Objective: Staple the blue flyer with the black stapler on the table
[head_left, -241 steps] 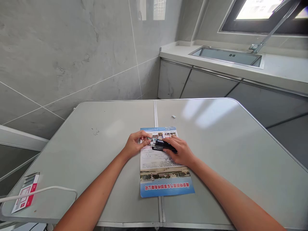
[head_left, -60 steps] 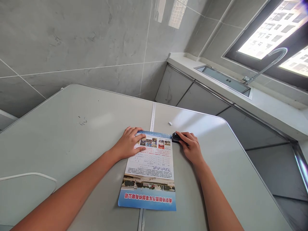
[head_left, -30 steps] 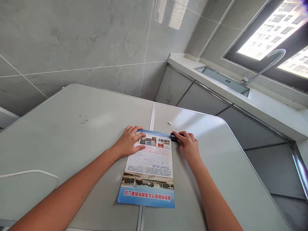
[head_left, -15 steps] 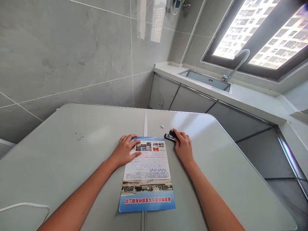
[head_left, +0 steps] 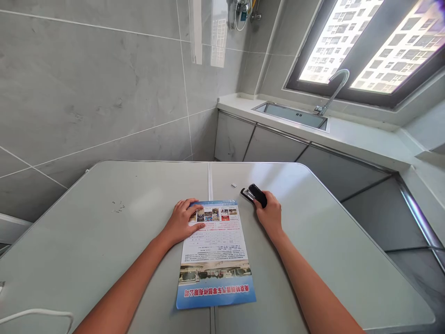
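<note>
Pressing flat on the flyer's [head_left: 214,250] top-left corner, the left hand [head_left: 181,224] pins it to the tabletop [head_left: 330,241]; the right hand's [head_left: 269,214] grip is closed round the stapler [head_left: 255,193], just beside the top-right corner. Whether a staple is in cannot be told.

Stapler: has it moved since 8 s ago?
Yes. The stapler has left the flyer; it now lies on the table beyond the flyer's far right corner, under the right hand.
</note>
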Tool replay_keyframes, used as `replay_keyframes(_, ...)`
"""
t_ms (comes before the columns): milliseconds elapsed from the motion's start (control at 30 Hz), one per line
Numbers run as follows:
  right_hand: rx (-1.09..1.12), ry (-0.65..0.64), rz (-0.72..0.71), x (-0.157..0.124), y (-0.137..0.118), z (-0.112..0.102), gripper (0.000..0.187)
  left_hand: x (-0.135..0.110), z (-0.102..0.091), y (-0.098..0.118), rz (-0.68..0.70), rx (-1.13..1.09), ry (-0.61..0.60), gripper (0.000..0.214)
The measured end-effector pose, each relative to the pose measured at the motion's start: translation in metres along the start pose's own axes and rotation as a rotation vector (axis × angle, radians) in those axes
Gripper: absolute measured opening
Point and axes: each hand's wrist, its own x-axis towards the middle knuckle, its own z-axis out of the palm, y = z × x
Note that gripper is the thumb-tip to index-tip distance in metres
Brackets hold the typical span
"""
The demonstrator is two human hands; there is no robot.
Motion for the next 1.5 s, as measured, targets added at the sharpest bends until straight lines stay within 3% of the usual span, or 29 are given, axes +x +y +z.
replay_keyframes(167,0.174,-0.063,-0.230,-0.008,-0.022,-0.007,0.022,0.001,0.000,-0.002,-0.043,-0.063,0.029,0.055)
replay_keyframes(333,0.413,-0.495,-0.415,-0.035,-0.062,-0.008,0.027,0.003,-0.006,0.001,-0.087,-0.171,0.042,0.052)
replay_keyframes(467,0.441,-0.707,-0.460,-0.055,-0.091,0.005,0.030,0.004,-0.011,-0.002,-0.133,-0.279,0.078,0.031)
replay_keyframes(733,0.472,-0.838,-0.434,-0.073,-0.123,0.016,0.039,0.002,-0.010,-0.021,-0.245,-0.511,0.187,0.020)
replay_keyframes(1000,0.457,-0.851,-0.439,-0.097,-0.160,0.044,0.043,-0.011,-0.058,-0.056,-0.212,-0.552,0.028,0.022)
replay_keyframes(1200,0.515,-0.852,-0.513,-0.098,-0.187,0.062,0.047,-0.029,-0.078,-0.085,-0.200,-0.476,0.027,0.022)
replay_keyframes(1267,0.557,-0.765,-0.496,-0.093,-0.185,0.063,0.041,-0.032,-0.078,-0.087,-0.178,-0.395,0.044,0.019)
replay_keyframes(1333,0.506,-0.600,-0.419,-0.084,-0.175,0.065,0.023,-0.032,-0.076,-0.087,-0.153,-0.318,0.051,0.019)
replay_keyframes(1433,0.227,-0.376,-0.298,-0.067,-0.156,0.069,0.027,-0.030,-0.072,-0.087,-0.134,-0.271,0.012,0.021)
replay_keyframes(1500,0.056,-0.357,-0.289,-0.059,-0.146,0.072,0.028,-0.030,-0.071,-0.088,-0.131,-0.298,0.004,0.022)
